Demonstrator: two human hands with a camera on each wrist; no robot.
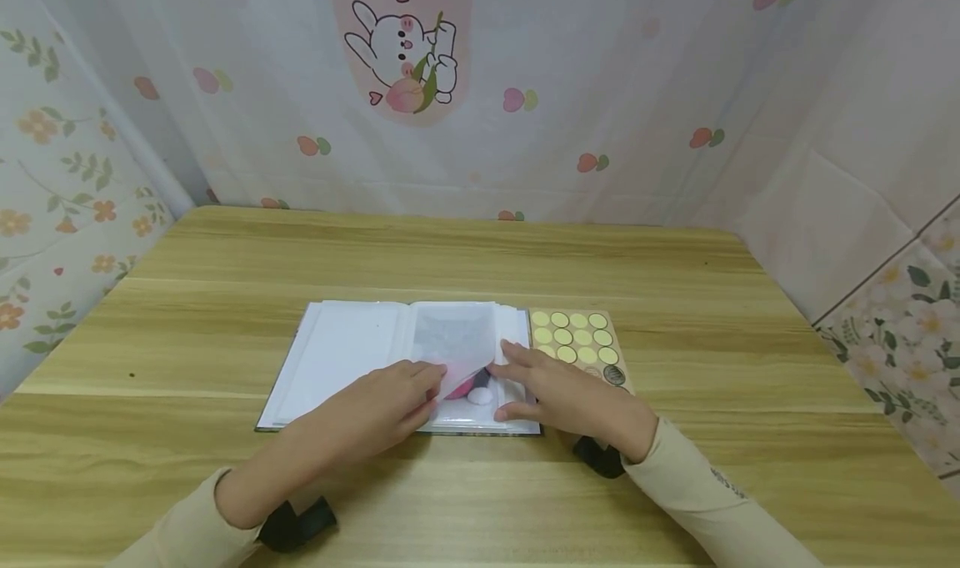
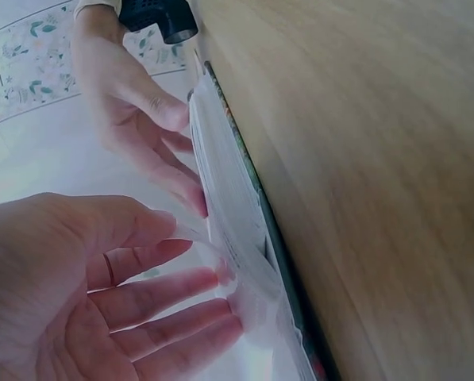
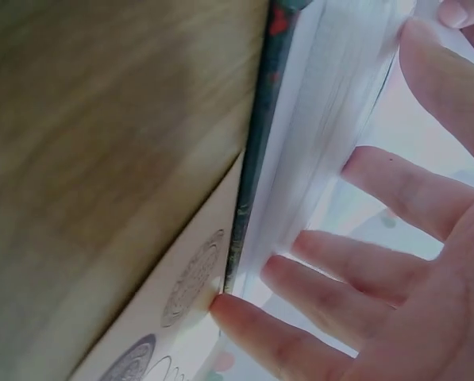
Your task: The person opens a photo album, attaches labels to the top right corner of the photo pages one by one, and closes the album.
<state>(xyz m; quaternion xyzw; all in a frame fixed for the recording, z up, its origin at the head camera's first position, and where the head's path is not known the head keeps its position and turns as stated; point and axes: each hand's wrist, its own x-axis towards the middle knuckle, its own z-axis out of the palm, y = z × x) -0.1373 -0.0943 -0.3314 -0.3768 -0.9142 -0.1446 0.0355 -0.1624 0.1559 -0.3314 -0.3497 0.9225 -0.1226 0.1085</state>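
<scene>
An album lies open on the table, its white pages spread left and right. My left hand is over the right-hand page and pinches the near edge of a thin translucent sheet between thumb and forefinger. That sheet is lifted at its near side, and part of a pink and white picture shows under it. My right hand rests along the album's right edge with fingers spread. In the right wrist view, its fingertips touch the stacked page edges and the sticker sheet.
Right beside the album lies a tan sheet of round yellow stickers, partly under my right hand. Black wrist devices sit on both wrists. A patterned curtain hangs behind the wooden table.
</scene>
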